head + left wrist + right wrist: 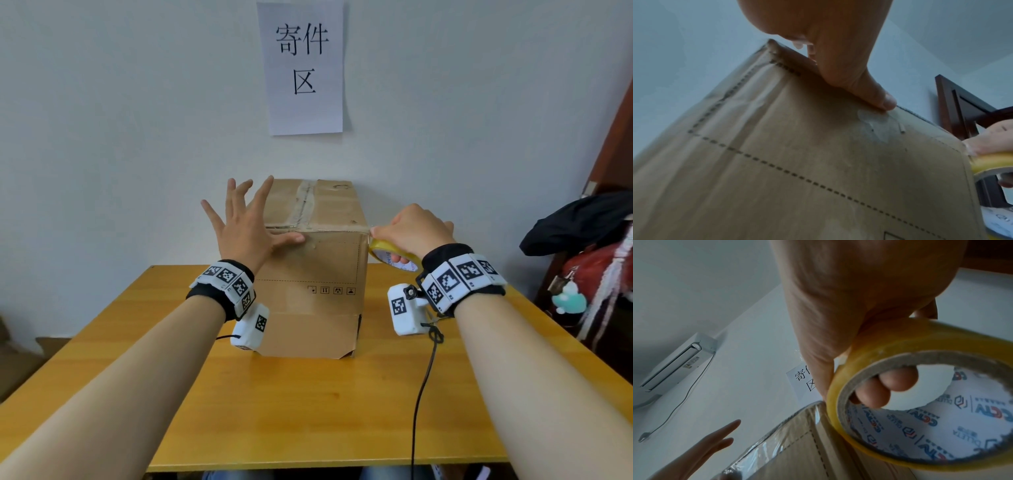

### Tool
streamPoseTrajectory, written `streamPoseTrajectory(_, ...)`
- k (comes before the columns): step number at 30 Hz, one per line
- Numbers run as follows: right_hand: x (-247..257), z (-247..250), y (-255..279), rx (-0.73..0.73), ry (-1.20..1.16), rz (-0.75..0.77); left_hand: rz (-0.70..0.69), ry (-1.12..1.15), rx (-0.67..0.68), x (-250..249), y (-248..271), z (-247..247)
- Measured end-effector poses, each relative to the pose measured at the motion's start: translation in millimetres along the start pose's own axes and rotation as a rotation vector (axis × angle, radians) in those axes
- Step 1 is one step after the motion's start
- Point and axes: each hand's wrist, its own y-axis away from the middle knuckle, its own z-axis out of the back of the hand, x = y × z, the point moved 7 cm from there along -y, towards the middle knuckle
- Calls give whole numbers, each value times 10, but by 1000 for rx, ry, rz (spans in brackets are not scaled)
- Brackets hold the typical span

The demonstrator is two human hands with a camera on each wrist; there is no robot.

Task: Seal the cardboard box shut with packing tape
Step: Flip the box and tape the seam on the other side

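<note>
A closed brown cardboard box point(308, 267) stands upright on the wooden table point(308, 411), with clear tape along its top seam and along its near top edge. My left hand point(246, 222) is spread, fingers straight and fanned above the box's left side, its thumb point(869, 92) pressing the tape down on the near top edge. My right hand point(414, 229) grips a yellow tape roll point(390, 255) at the box's top right corner, fingers point(890, 386) curled through the roll's core point(920, 402). A clear strip point(764, 449) runs from the roll along the edge.
A paper sign point(303, 66) with printed characters hangs on the white wall behind the box. A dark bag and red things point(589, 240) are piled at the right beside the table. A black cable point(424, 377) trails from my right wrist over the table. An air conditioner point(676, 361) hangs high on the wall.
</note>
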Motion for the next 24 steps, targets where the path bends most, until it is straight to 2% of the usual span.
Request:
streamPoseTrajectory(5, 11, 14, 35, -5, 2, -11, -5, -16, 20, 61, 79, 23)
streamPoseTrajectory(10, -10, 11, 30, 0, -13, -19, 128, 224, -76, 356, 61, 91)
streamPoseTrajectory(14, -11, 1, 22, -4, -38, -16, 140, 278, 17, 585, 192, -81)
streamPoseTrajectory(17, -13, 2, 24, -9, -35, -14, 214, 347, 55, 753, 315, -181)
streamPoseTrajectory(22, 5, 6, 28, -15, -27, -11, 320, 716, 17, 821, 321, -205)
streamPoseTrajectory(24, 6, -2, 28, -16, -27, -10, 353, 789, 19, 846, 307, -246)
